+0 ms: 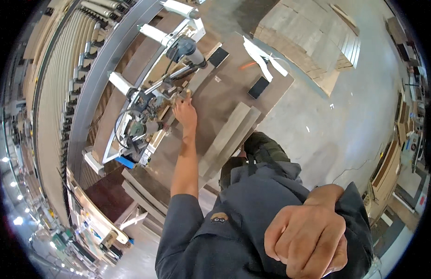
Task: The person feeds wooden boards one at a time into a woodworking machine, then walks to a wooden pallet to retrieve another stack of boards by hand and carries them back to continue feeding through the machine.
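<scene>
My left hand (184,112) reaches out to the machine on the left, its fingers bent over the edge of a narrow wooden strip (203,79). What lies beneath the fingertips is too small to make out. Beside it stand the machine's motor-like grey heads (190,50) and metal clamps and rods. Close to the camera, in front of my chest, my right hand (308,237) is closed with its knuckles up; the inside of the fist is hidden. Two long grey-brown boards (230,137) lie on the brown worktable (213,104) between the left hand and my body.
White paper or cloth strips (259,58) and two black pads (259,87) lie on the table. Stacked boards (313,35) stand beyond it. More boards (143,195) are at lower left, and a long roller conveyor (52,93) runs along the left.
</scene>
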Motion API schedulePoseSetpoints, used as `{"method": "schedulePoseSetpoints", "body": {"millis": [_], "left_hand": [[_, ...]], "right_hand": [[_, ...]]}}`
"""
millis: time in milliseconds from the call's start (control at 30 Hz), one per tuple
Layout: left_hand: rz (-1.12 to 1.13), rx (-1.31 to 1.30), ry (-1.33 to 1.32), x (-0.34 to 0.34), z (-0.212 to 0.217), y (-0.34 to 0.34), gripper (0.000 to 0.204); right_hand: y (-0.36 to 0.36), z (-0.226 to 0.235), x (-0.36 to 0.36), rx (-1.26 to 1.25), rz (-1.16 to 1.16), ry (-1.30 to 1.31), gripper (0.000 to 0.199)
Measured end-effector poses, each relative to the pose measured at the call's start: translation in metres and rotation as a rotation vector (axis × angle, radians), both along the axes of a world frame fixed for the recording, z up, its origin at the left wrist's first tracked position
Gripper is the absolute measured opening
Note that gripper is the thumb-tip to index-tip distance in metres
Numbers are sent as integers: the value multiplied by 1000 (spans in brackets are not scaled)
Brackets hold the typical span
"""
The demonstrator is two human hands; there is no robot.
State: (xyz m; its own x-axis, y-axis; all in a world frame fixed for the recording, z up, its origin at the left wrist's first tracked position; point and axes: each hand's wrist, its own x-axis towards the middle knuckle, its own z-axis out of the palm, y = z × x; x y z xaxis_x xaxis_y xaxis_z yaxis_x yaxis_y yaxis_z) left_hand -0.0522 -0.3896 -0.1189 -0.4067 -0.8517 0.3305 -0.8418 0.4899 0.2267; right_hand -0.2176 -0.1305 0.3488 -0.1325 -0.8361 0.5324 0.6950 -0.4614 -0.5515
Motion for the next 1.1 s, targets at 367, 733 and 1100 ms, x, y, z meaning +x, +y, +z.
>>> {"method": "schedulePoseSetpoints", "body": {"millis": [367, 733, 1100], "left_hand": [[24, 106, -40, -3, 11, -2, 43], [-43, 137, -190, 9, 13, -13, 51], [53, 239, -382, 9, 19, -13, 55]], "right_hand": [[12, 10, 10, -11, -116, -13, 29], [46, 12, -77, -378, -49, 420, 30], [181, -341, -190, 1168, -485, 1461, 22]]}}
